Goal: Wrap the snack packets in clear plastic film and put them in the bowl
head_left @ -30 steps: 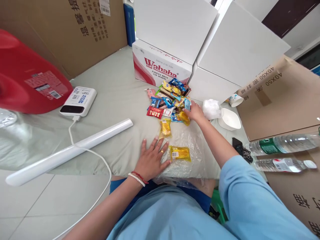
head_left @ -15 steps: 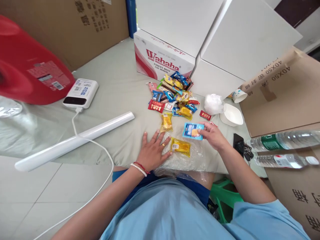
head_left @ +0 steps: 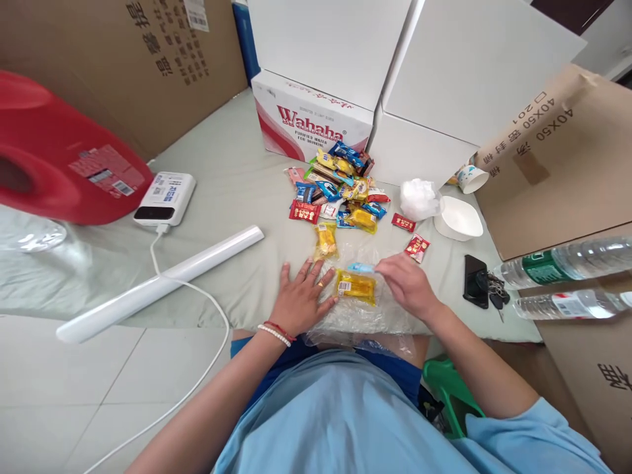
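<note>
right hand (head_left: pixel 407 284) pinching blue packet (head_left: pixel 360 268) (edge-on), clear bag (head_left: pixel 365 316)

yellow snack packet (head_left: pixel 356 287) on a clear plastic bag (head_left: pixel 368 315), light blue packet (head_left: pixel 361 268) just above it. red packets (head_left: pixel 417 246) beside, a mixed blue, yellow and red pile (head_left: pixel 340 191). white box with red lettering (head_left: pixel 307 123), pale green counter (head_left: pixel 222 191), red jug (head_left: pixel 64 161).

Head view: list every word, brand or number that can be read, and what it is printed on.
"Wahaha", then "PURIFIED WATER FOR DRINKING": white and red carton.
"40X50" and "201": brown cardboard box, upside down, beside Chinese characters.
Chinese characters: large cardboard box.
Too small or blurred: red jug label, power bank, snack packets, bottle labels.
</note>
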The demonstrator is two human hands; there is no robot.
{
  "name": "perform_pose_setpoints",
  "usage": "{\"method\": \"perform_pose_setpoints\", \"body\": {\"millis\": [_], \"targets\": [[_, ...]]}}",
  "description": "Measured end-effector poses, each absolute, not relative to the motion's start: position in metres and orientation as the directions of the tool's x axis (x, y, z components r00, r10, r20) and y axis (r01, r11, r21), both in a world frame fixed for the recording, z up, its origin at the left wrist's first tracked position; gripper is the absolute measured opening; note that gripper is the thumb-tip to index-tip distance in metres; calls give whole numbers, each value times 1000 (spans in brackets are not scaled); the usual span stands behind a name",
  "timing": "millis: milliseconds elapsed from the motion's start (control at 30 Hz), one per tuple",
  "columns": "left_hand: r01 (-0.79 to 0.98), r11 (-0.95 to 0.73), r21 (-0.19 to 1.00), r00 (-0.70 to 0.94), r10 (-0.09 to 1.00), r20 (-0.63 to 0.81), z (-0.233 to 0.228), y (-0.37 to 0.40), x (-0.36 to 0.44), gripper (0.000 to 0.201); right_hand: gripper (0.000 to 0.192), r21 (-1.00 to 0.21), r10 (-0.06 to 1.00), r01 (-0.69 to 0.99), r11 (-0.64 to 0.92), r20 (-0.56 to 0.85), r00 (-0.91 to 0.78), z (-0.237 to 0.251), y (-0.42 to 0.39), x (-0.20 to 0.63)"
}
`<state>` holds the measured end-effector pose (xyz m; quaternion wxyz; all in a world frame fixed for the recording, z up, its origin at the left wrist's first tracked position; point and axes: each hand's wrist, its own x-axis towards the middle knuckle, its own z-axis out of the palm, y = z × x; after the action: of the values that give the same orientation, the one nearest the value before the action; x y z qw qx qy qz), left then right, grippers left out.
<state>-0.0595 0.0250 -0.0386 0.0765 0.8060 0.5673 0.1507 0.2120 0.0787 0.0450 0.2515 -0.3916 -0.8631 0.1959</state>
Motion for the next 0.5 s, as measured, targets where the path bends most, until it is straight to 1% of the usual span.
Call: {"method": "perform_pose_setpoints", "body": {"millis": [33,100,167,200,233,300,333,367,433,467,500], "targets": [[893,-343,293,309,938,155,-38,25,-60,60,31,-486,718,556,674,257,-646,38,76,213],[893,-344,290,312,938,153,-38,25,-60,60,36,-455,628,496,740,204,-751,24,69,217],[892,-351,284,320,936,149,-38,25,-60,60,36,-470,583,447,761,194,-789,17,63,221],[893,-353,280,324,935,146,-37,25,-60,60,35,-486,583,434,758,208,-785,18,61,223],[894,-355,275,327,934,142,-37,25,-60,61,33,-505,600,434,746,228,-767,20,61,223],[897,-354,264,328,935,136,-37,25,-60,60,30,-541,688,493,682,244,-684,28,62,221],[899,-352,259,328,935,132,-37,25,-60,60,31,-553,747,551,625,222,-626,32,64,216],[901,-352,255,329,935,129,-37,25,-60,60,36,-555,803,617,557,171,-571,34,67,210],[902,-355,245,334,934,125,-37,26,-60,60,61,-516,862,737,436,5,-507,34,71,193],[903,-356,239,335,934,124,-38,26,-60,61,74,-478,861,779,407,-84,-501,33,73,183],[905,-355,234,335,934,124,-38,26,-60,61,82,-431,849,808,401,-157,-505,31,73,173]]}}
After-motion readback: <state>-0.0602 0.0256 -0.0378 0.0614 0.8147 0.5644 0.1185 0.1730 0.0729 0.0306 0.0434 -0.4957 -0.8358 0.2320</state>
